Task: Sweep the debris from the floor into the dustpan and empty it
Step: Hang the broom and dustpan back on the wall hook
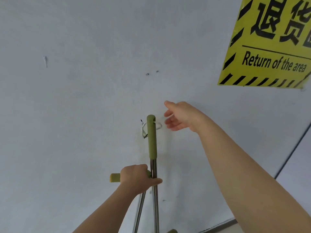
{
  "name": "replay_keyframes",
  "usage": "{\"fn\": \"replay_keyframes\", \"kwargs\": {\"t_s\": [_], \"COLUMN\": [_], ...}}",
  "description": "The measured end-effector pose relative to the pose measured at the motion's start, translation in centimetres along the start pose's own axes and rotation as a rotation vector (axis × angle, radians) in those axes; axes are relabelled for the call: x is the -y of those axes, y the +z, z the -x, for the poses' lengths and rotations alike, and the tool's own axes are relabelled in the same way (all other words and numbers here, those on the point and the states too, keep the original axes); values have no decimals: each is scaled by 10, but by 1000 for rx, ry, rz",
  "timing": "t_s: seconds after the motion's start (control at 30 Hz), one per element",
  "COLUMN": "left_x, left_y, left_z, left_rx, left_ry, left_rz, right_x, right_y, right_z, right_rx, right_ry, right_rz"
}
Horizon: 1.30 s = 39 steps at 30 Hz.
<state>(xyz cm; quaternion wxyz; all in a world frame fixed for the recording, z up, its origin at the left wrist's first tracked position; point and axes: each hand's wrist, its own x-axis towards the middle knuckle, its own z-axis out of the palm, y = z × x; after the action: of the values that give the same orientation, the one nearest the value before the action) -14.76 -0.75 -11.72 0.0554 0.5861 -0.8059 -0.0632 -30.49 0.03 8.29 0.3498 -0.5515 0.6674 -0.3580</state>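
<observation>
Your left grip [138,178] holds the dustpan handle [115,177] against the upright broom handle [152,137] at the wall [84,98]; your right grip [178,116] hangs open beside the broom's top.

Two bare forearms, no sleeves anywhere along their visible length. No watch, band or bracelet at either wrist. Left hand [134,177] ungloved, no rings on the fingers that show; knuckles and back of hand toward the camera. Right hand [178,116] ungloved too, ringless on the visible fingers, edges a little blurred. Nails too small to make out. Right forearm long and smooth, widening toward the lower right edge; left forearm shorter in view, cut off at the bottom edge. Upper arms, shoulders and clothing out of frame.
</observation>
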Motion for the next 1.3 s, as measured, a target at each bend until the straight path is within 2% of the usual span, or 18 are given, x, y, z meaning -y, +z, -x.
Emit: {"fn": "replay_keyframes", "kwargs": {"t_s": [0.07,0.17,0.3,0.53,0.67,0.83,0.97,1.1,1.3], "left_x": [-1,-3,-5,1,6,12,21,29,31], "left_y": [-2,-5,-11,-20,-21,-22,-26,-33,-39], "left_z": [-2,-3,-3,2,3,1,-4,-11,-21], "left_rx": [-5,-13,-14,-11,6,14,-8,-19,-31], "left_ry": [-16,-32,-45,-63,-85,-99,-140,-169,-182], "left_rz": [-2,-2,-14,-58,-54,-69,-62,-58,-64], "right_x": [0,3,8,10,11,30,56,72,81], "right_y": [1,3,8,13,15,8,-5,-5,1], "right_z": [-1,-4,-5,-10,-10,-14,-22,-29,-46], "right_rx": [103,212,250,320,337,187,86,13,-393], "right_ry": [106,64,22,-11,-72,-194,-327,-476,-694], "right_rz": [60,-97,-30,-277,-339,-716,-769,-609,-83]}}
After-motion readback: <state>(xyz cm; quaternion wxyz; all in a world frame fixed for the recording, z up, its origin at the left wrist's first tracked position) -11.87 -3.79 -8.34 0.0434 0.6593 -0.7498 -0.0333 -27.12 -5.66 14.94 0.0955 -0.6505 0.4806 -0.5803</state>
